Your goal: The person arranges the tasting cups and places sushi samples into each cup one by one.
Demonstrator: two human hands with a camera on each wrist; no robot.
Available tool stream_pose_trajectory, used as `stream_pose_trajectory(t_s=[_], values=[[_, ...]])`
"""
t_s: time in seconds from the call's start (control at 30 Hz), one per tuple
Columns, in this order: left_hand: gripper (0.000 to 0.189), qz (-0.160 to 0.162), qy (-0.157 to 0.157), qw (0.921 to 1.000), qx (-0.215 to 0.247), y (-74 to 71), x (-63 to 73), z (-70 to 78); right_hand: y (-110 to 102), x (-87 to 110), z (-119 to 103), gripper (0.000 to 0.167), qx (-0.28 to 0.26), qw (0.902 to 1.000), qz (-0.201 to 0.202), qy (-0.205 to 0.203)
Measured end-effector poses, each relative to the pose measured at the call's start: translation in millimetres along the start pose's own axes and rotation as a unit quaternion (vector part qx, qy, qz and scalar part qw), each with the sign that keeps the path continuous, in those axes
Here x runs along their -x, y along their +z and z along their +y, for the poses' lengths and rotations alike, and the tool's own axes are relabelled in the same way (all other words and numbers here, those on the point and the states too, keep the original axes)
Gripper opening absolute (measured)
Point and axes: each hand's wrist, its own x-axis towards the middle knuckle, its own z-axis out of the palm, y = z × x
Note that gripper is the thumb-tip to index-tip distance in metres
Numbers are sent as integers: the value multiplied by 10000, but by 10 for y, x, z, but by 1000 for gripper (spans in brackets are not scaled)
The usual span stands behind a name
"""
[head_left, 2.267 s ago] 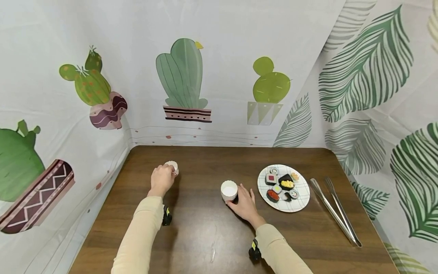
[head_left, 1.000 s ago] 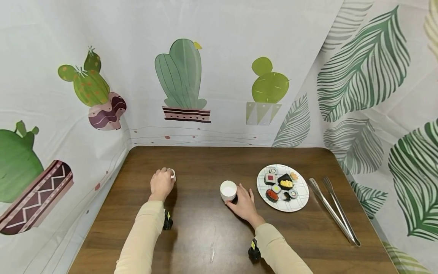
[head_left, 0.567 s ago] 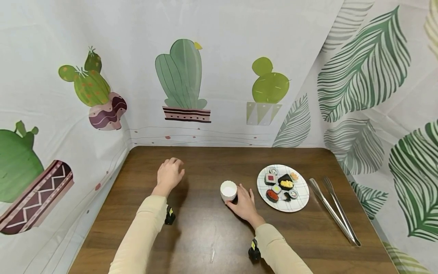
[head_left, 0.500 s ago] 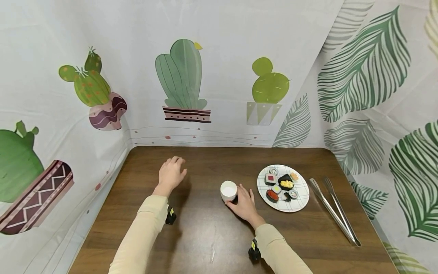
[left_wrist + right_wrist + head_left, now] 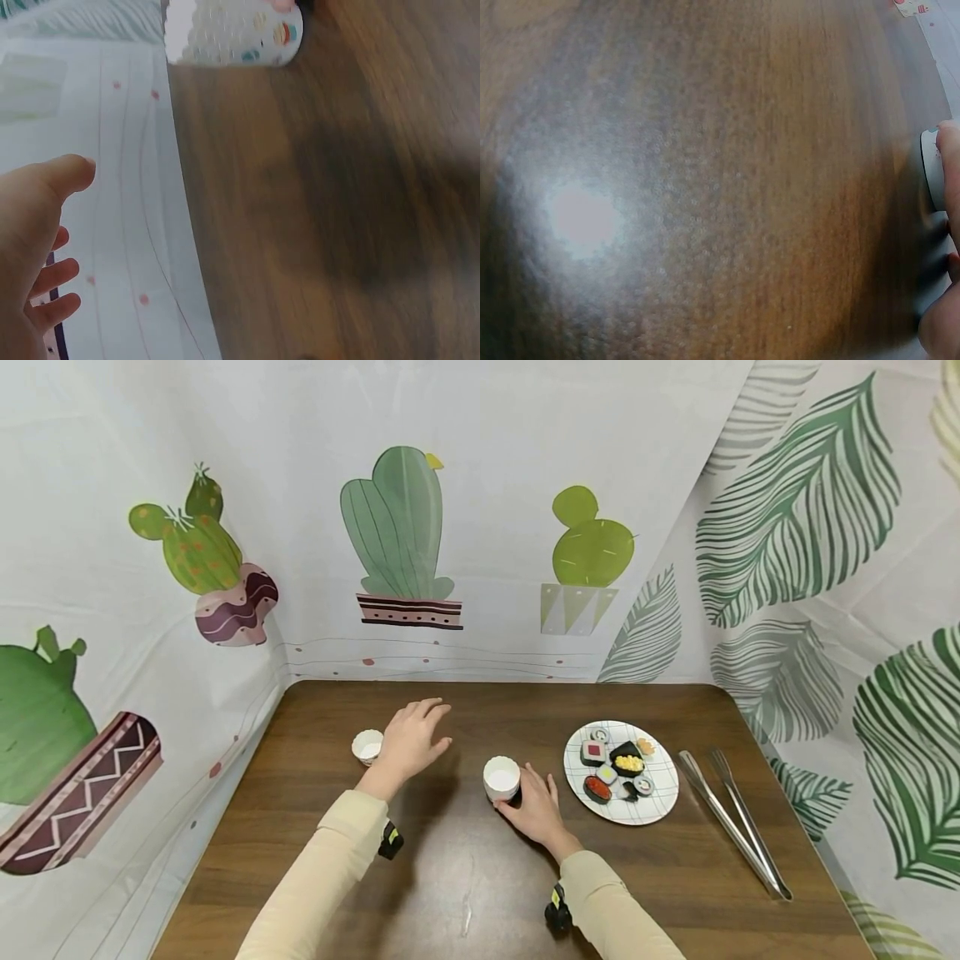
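My left hand (image 5: 412,739) is over the back of the table with its fingers spread, holding nothing. Just left of it stands a small white cup (image 5: 367,746) with a scalloped rim, partly covered by the hand. In the left wrist view, the left hand (image 5: 34,232) shows at the left edge, apart from a white printed cup (image 5: 232,34) at the top. My right hand (image 5: 536,806) holds a second white cup (image 5: 502,778) by its right side, between thumb and fingers. That cup (image 5: 933,169) is only partly visible in the right wrist view.
A round white plate (image 5: 652,810) with grid lines bears several sushi pieces right of the right hand. Silver tongs (image 5: 731,818) lie farther right on the brown wooden table (image 5: 442,893). A printed cloth (image 5: 495,527) hangs behind the table.
My left hand has let go of the left cup and moved right, its fingers opening out; that cup is now uncovered. The right hand and its cup have stayed in place.
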Motion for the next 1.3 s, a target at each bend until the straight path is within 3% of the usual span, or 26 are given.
stream_pose_trajectory(t_s=[0.3,0.67,0.93,1.3], values=[[62,45,670,9977,39,46,6,305,-16,0,-4,68,-33,10000,-34,-8],[62,-104,1339,9909,-77,224,98,677,-31,-2,-2,67,22,9999,-123,-3],[50,-245,1539,9876,-194,352,166,833,-38,4,-12,65,-17,9999,-103,-28],[28,-401,1627,9834,-701,434,227,915,-11,0,9,65,50,9999,-134,0]])
